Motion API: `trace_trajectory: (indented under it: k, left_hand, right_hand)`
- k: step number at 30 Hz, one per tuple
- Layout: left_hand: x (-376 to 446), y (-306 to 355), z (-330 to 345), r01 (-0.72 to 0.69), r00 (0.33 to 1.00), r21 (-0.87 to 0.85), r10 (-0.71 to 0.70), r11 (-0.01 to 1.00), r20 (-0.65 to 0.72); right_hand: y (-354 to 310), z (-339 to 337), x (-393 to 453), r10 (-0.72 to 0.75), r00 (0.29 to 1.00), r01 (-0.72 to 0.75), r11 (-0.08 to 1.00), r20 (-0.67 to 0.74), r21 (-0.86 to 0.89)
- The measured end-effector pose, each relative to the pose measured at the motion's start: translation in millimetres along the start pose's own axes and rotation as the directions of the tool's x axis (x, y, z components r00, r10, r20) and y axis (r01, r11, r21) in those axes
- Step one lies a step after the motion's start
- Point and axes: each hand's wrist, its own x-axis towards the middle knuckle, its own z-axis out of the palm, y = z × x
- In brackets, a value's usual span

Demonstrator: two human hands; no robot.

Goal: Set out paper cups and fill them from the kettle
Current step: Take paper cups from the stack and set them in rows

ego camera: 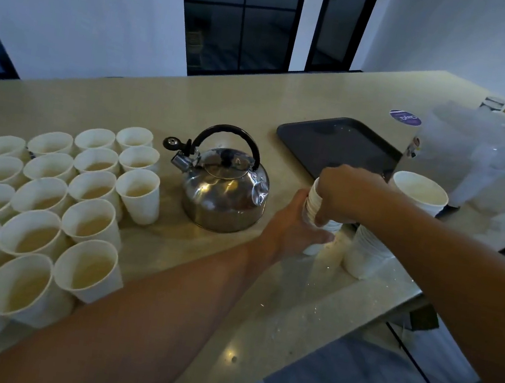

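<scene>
Left hand (296, 227) grips base of cup stack (321, 226); right hand (347, 197) curls round stack top. Kettle (223, 192) just left, filled cups (56, 204) beyond.

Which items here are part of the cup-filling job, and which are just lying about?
Job: filled paper cups, kettle, stack of cups gripped by left hand and right hand, second stack.
Lying about: black tray, clear plastic container, round sticker.
</scene>
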Motion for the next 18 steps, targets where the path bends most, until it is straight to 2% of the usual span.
trace_trajectory:
  k: [4,11,15,18]
  left_hand:
    - [3,0,2,0.006,0.998,0.017,-0.005,1.000,-0.063]
    - [5,-1,2,-0.004,0.998,0.047,0.007,0.999,-0.061]
    - [1,0,-4,-0.017,0.999,-0.082,0.020,0.996,0.025]
    - [-4,4,-12,-0.007,0.999,-0.123,0.002,0.992,-0.037]
  right_hand:
    - [5,-1,2,-0.006,1.000,0.006,1.000,-0.002,-0.003]
    - [7,-13,2,-0.039,0.996,0.037,0.999,-0.075,-0.033]
    - [5,-34,-4,-0.032,0.987,0.012,0.991,-0.156,-0.132]
    - [1,-53,-8,-0.026,0.968,-0.006,0.992,-0.248,-0.126]
